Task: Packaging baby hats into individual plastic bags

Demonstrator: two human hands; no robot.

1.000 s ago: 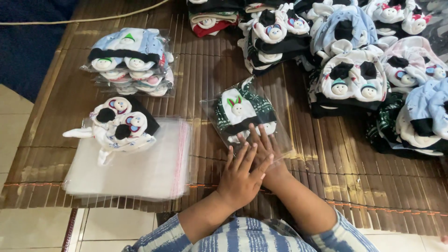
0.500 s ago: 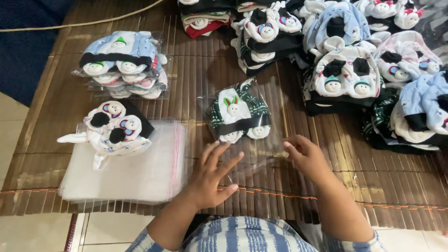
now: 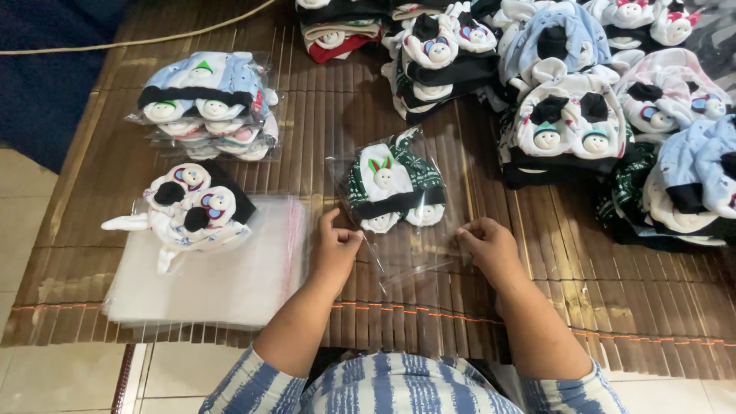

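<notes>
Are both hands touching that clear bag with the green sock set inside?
Touching. The head view shows the left hand and right hand pinching opposite edges of the clear bag, below the green sock set.

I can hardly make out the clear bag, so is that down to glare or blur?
Head view: sharp, evenly lit, shadows soft. The clear bag shows only by faint sheen and creases, with the left hand and right hand at its lower corners. Mild glare whitens the bag stack; the far right piles bend slightly near the edge.
</notes>
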